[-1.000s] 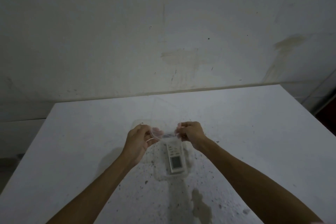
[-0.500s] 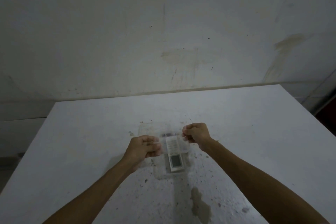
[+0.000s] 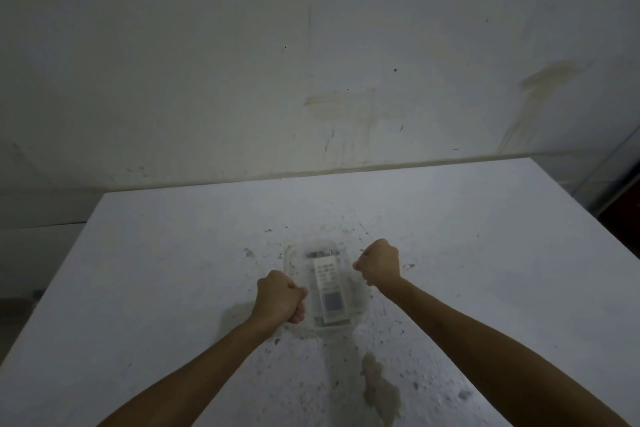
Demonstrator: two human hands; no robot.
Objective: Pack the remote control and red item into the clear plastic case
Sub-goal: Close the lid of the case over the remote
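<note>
The clear plastic case (image 3: 293, 258) lies flat in the middle of the white table (image 3: 166, 270), its lid down. Through the lid I see the white remote control (image 3: 329, 291), lengthwise, its screen towards me. A small dark item (image 3: 322, 254) lies crosswise just beyond the remote's far end; its colour does not show in the dim light. My left hand (image 3: 280, 298) is curled into a fist on the case's left edge. My right hand (image 3: 379, 262), also fisted, sits at the case's right edge.
The table top is speckled with dirt around the case, and a pale smear (image 3: 379, 388) lies near me. A stained wall (image 3: 329, 80) rises just behind the table's far edge. The table's left edge (image 3: 59, 284) drops off to a lower surface.
The raised lid has swung down towards me and now lies flat over the remote. Both hands came down with it and moved apart to the case's sides.
</note>
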